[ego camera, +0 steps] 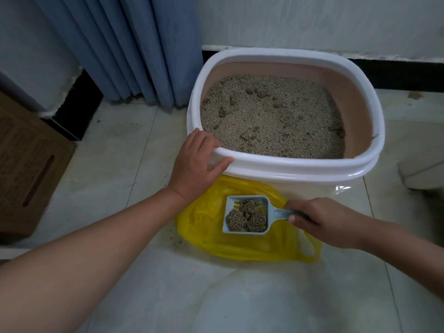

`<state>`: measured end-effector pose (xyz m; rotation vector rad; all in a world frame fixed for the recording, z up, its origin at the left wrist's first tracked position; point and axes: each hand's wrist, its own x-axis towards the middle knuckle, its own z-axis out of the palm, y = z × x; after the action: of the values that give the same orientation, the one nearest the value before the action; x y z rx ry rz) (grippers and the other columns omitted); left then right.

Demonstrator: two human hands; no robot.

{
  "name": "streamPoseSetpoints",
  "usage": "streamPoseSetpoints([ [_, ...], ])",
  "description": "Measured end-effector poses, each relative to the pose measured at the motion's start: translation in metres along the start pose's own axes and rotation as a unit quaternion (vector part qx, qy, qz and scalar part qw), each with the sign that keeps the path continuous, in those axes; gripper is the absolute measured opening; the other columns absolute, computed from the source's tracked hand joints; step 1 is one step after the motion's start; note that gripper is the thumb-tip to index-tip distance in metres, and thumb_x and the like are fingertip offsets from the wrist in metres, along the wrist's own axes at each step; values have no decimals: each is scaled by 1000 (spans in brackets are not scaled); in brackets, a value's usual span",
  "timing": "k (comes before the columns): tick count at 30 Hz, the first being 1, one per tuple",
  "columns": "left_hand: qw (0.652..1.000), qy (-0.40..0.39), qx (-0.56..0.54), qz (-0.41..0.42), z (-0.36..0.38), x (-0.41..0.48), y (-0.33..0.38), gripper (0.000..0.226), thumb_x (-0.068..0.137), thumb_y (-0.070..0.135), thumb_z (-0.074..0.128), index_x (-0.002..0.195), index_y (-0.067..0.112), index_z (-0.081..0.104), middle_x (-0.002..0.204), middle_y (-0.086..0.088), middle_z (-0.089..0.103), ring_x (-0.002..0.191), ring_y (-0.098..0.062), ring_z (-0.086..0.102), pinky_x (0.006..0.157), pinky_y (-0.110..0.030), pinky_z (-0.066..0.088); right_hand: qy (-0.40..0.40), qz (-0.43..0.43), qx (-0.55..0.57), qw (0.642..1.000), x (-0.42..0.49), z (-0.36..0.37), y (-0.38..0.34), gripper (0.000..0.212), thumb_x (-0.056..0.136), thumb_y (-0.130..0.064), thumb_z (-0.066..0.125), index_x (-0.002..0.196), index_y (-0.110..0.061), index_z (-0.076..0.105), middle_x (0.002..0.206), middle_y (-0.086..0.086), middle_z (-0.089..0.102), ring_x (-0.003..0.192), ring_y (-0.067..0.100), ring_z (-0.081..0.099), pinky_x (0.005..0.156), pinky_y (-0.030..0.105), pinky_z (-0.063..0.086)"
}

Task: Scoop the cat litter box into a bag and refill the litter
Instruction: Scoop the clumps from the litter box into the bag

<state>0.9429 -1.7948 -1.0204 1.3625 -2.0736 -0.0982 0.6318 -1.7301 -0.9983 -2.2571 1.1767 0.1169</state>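
1. The right hand (322, 222) grasps the handle of the scoop (230, 205), with the fingers wrapped round it and the thumb tip on the near side.
2. The scoop's long axis runs left to right. The handle points right into that hand, and the tray lies to the left of the fingers.
3. The tray carries several clumps (247, 218) and sits level over the middle of the yellow bag (216, 241). I cannot tell whether it touches the plastic.
4. The bag lies rumpled on the floor (216, 296), just in front of the litter box (288, 162), with a carrying loop at its right near corner. Where its mouth gapes is not clear.
5. The left hand (194, 162) grips the box's near left rim, fingers hooked over the top and thumb along the outside.
6. Judgement: tipping the clumps in depends on finding the bag's mouth. The left hand is the free one and is close to the bag's far edge, so it is best placed to open it.
7. The litter (271, 116) in the box still shows clumps, so scooping looks unfinished and the refill has not begun.
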Motion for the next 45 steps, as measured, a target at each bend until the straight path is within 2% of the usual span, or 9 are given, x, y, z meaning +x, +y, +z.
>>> streamPoseSetpoints([
  [4,1000,7,3,7,1,1,-1,34,93,37,68,98,4,61,97,-10,56,97,-29,54,112,-37,35,1,-16,12,1000,4,1,-8,20,102,-40,43,93,-25,53,61,-16,45,58,-3,45,62,30,36],
  [7,1000,14,-4,10,1,1,-2,34,92,37,70,97,4,63,95,-10,57,95,-30,55,110,-35,34,10,-24,26,999,6,-1,-15,37,99,-52,32,94,-24,56,63,-10,51,62,7,52,64,34,43],
  [10,1000,20,-7,13,0,1,-3,33,90,35,72,96,4,63,94,-10,57,95,-28,54,112,-38,35,23,-31,71,997,7,-2,-21,46,97,-59,27,96,-27,61,66,-12,56,62,7,55,62,26,44],
  [15,1000,24,-12,9,3,0,-3,33,90,35,72,96,4,64,94,-10,57,94,-31,55,109,-36,35,2,-28,103,994,9,1,-35,34,101,-45,38,97,-27,67,63,-28,55,56,-3,51,57,13,35],
  [22,999,24,-19,9,2,1,-3,33,89,35,73,95,4,63,94,-10,57,94,-29,53,101,-38,41,-31,38,180,982,15,3,-36,31,103,-33,46,87,-27,72,57,-10,52,52,5,47,55,19,37],
  [29,1000,25,-15,11,0,0,-2,32,89,35,73,95,5,63,95,-10,57,94,-28,53,96,-38,44,-90,132,325,932,14,-2,-38,49,106,-23,39,72,-4,68,48,-2,46,43,10,35,48,19,33],
  [33,1000,22,-15,12,0,0,-2,32,90,35,72,95,5,63,95,-10,58,94,-28,53,97,-38,44,-104,144,314,933,15,-4,-35,50,105,-22,39,69,-3,67,48,-1,46,44,11,36,49,21,34],
  [39,1000,21,-10,15,0,2,-4,33,90,38,71,94,5,63,94,-9,58,92,-29,53,94,-42,46,-17,74,264,961,14,-3,-32,29,94,-31,59,72,-17,73,52,-8,42,50,7,35,50,24,30],
  [45,999,21,5,27,1,3,-6,35,91,39,70,93,5,64,94,-9,59,91,-30,55,94,-44,46,102,43,266,958,10,-21,-33,16,86,-15,71,70,-11,70,51,-13,43,47,1,35,48,19,28],
])
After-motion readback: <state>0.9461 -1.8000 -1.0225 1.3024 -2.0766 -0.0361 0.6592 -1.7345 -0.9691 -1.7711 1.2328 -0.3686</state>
